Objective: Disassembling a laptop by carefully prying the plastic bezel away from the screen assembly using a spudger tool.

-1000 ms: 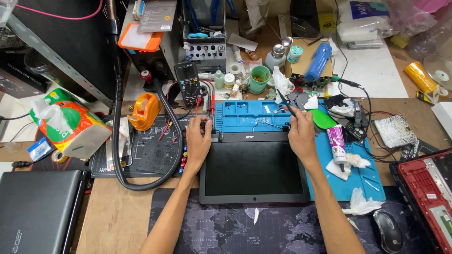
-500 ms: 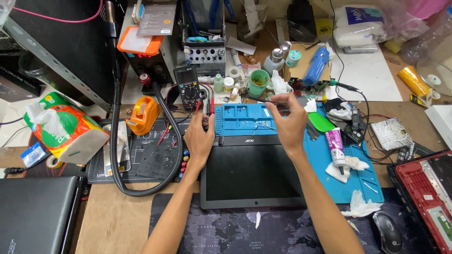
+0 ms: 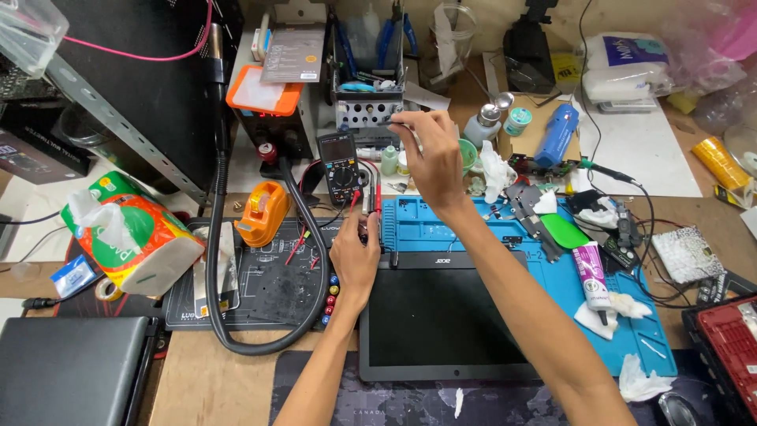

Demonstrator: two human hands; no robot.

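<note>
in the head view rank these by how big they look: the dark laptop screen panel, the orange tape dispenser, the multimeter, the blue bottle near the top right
1. dark laptop screen panel, by far the largest.
2. orange tape dispenser.
3. multimeter and blue bottle: these look about alike, and both lie farther from the camera, so I would not rank them against each other.

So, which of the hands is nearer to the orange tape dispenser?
Left. The left hand rests just right of the orange tape dispenser; the right hand is raised farther right, near the tool rack.
</note>
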